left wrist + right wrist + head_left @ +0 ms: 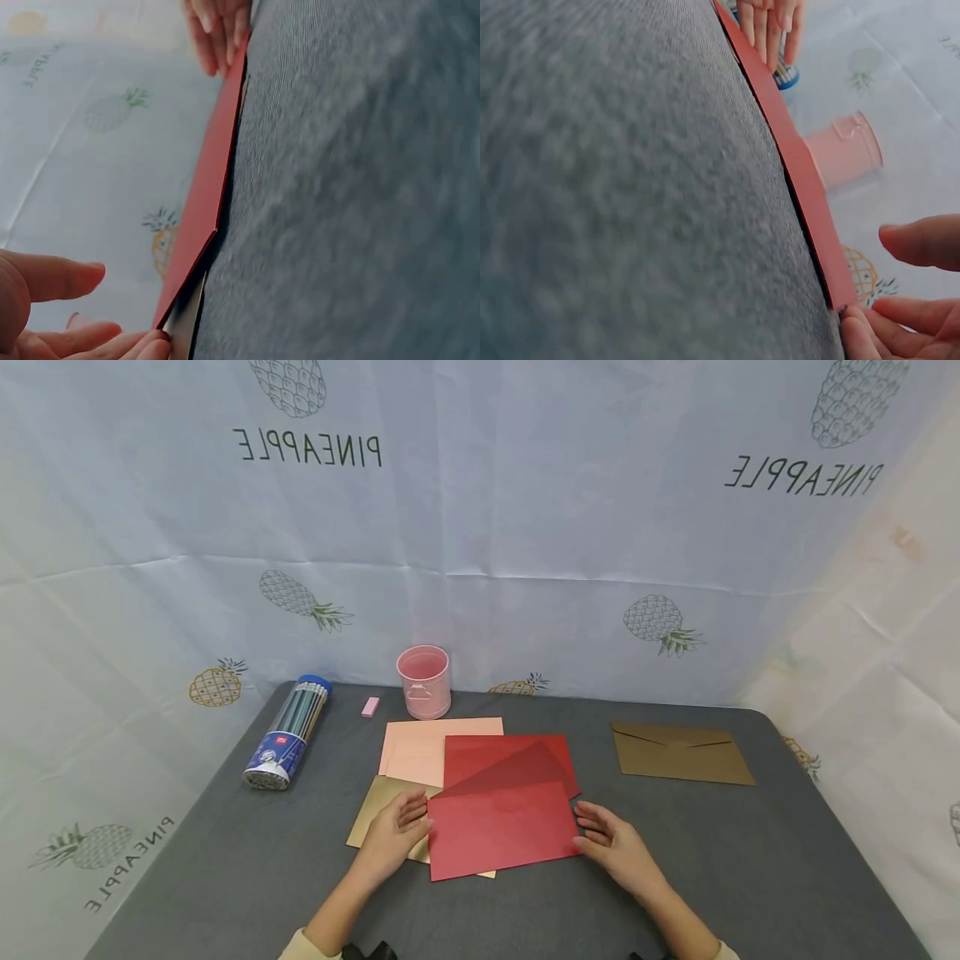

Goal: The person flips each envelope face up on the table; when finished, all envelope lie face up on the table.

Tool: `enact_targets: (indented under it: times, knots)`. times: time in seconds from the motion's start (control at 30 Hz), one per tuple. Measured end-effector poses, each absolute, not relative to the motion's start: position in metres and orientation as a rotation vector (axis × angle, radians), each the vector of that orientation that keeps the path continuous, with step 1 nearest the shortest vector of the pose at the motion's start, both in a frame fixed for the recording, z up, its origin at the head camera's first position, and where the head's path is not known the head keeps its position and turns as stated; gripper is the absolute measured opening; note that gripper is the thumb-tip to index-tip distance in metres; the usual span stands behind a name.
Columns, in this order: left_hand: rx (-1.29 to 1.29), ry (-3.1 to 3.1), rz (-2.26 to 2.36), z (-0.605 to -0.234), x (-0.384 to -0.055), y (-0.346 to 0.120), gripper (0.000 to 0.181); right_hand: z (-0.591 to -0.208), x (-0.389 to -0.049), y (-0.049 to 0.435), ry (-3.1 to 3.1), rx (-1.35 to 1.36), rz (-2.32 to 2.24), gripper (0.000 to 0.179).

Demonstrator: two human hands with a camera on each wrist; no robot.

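Observation:
A red envelope point(502, 831) lies in front of me, its darker pointed flap point(536, 766) spread out on the far side. My left hand point(393, 828) is at its left edge, fingertips touching the edge and thumb raised clear in the left wrist view. At the right edge is my right hand point(611, 847), its fingertips at the corner, with the thumb standing apart in the right wrist view. Under the flap lies a second red envelope point(472, 756). A gold envelope point(375, 810) shows partly beneath the near one. Behind it is a peach envelope point(420, 747).
A brown envelope point(682, 756) lies at the right. Along the back stand a pink bucket point(425, 685) and a small pink eraser point(371, 707). A tube of pencils point(288, 735) lies at the left. A pineapple-print cloth point(525, 527) hangs behind the grey table point(712, 877).

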State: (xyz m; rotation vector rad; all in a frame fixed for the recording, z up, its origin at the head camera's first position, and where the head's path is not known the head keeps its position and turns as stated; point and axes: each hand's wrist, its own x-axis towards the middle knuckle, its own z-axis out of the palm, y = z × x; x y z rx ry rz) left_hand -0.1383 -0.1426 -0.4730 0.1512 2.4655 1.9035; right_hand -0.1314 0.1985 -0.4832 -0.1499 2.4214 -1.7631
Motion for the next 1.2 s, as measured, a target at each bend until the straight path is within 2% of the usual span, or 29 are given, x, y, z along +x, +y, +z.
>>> enact_targets:
  times: [0.3, 0.67, 0.93, 1.2]
  knots:
    - [0.078, 2.439, 2.052, -0.48, -0.137, -0.138, 0.042, -0.487, -0.132, 0.194, 2.506, -0.16, -1.743, 0.059]
    - [-0.095, 2.141, 2.298, -0.485, -0.139, -0.136, 0.046, -0.498, -0.134, 0.196, 2.313, -0.208, -1.958, 0.059]
    - [0.028, 2.081, 2.326, -0.49, -0.139, -0.137, 0.055, -0.496, -0.135, 0.196, 2.213, -0.108, -2.004, 0.059]
    - [0.009, 1.94, 2.388, -0.491, -0.139, -0.138, 0.056, -0.496, -0.135, 0.197, 2.19, -0.137, -2.03, 0.059]
